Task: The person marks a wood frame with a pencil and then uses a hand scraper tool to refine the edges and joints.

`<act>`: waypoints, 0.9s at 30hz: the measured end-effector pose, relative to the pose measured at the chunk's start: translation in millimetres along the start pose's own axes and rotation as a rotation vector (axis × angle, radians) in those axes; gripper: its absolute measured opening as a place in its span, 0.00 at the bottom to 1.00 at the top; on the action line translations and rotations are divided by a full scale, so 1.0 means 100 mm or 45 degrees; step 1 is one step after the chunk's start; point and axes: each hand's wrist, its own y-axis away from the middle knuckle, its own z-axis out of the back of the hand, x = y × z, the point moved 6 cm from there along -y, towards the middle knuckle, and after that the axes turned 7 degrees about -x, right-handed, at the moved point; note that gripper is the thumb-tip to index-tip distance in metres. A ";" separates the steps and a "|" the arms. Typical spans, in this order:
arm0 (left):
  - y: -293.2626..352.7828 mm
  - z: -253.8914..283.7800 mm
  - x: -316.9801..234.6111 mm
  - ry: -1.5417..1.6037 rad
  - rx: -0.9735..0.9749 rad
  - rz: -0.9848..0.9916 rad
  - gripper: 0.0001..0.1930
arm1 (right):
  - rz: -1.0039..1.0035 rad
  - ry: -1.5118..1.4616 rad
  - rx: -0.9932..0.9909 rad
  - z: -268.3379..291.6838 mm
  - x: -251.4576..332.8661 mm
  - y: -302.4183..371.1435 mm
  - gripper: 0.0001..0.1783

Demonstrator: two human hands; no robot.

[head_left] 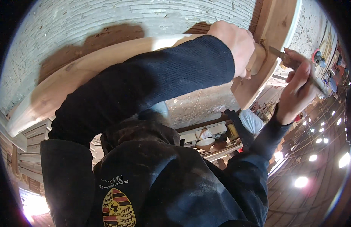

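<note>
A long pale wooden beam (80, 68) runs from the left up to a wide wooden board (275, 28). My left hand (234, 45) is closed around the beam's narrower end, where it meets the board. Most of its fingers are hidden behind the back of the hand. On the board's other side, my right hand (298, 83) grips a narrow-bladed hand tool (278, 53), its tip close to the board's face around the joint. Whether the tip touches the wood I cannot tell. The tool's other end sticks out past my palm.
A worn, whitish plank surface (152, 19) lies behind the beam. Beyond the board are a red-and-grey round tool (318, 56) and cords. Lower down, a white plastic bag (252, 120) and a shelf with a bowl (205, 143) stand near my right arm.
</note>
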 end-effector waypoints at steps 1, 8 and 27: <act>0.01 -0.03 0.00 -0.033 0.041 -0.038 0.28 | -0.045 0.107 0.132 -0.03 0.00 -0.11 0.20; 0.01 -0.05 0.00 0.094 -0.136 -0.085 0.28 | 0.020 0.284 0.434 -0.28 -0.16 -0.42 0.21; -0.05 -0.10 0.01 0.080 0.032 -0.013 0.25 | 0.420 0.289 0.116 -0.51 -0.10 -0.49 0.23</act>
